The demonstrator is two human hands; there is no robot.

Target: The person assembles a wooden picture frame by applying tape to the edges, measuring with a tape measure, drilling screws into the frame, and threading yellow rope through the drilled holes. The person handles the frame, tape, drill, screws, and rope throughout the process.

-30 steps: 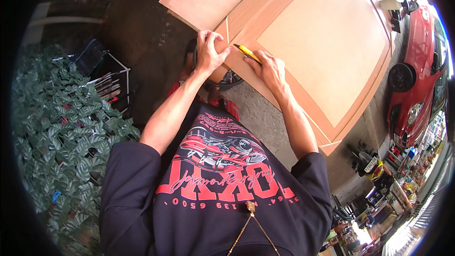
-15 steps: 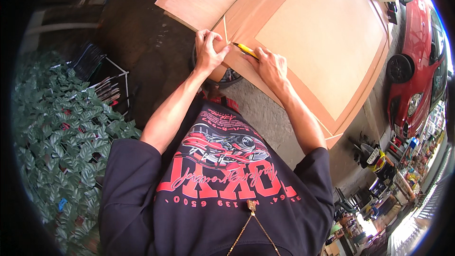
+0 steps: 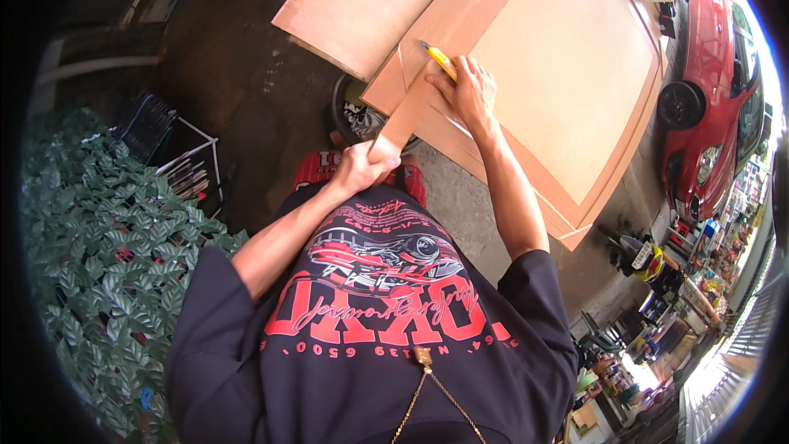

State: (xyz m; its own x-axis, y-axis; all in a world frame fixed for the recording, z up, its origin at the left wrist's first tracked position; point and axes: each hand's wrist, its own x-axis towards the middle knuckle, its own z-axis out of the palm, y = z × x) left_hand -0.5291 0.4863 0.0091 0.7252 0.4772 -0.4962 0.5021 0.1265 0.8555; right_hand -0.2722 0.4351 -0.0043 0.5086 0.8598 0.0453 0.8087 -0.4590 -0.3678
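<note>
A large tan board (image 3: 567, 57) with a framed border lies tilted in front of me. My right hand (image 3: 470, 90) rests on its near edge, gripping a yellow utility knife (image 3: 438, 57) whose tip points up-left at the board's corner. My left hand (image 3: 362, 166) grips the lower end of a thin brown strip (image 3: 405, 115) that peels away from the board's edge down toward my chest. A second flat brown panel (image 3: 370, 0) lies to the upper left, partly under the board.
A tyre (image 3: 355, 115) sits under the board's corner on the concrete floor. Green artificial leaves (image 3: 99, 263) fill the left, with a wire rack (image 3: 177, 156) beside them. A red car (image 3: 711, 99) is parked at right; a cluttered stall area (image 3: 657, 321) lies lower right.
My left hand has pulled back from the board's corner toward my body, drawing the thin strip with it. My right hand and the knife have stayed at the board's edge.
</note>
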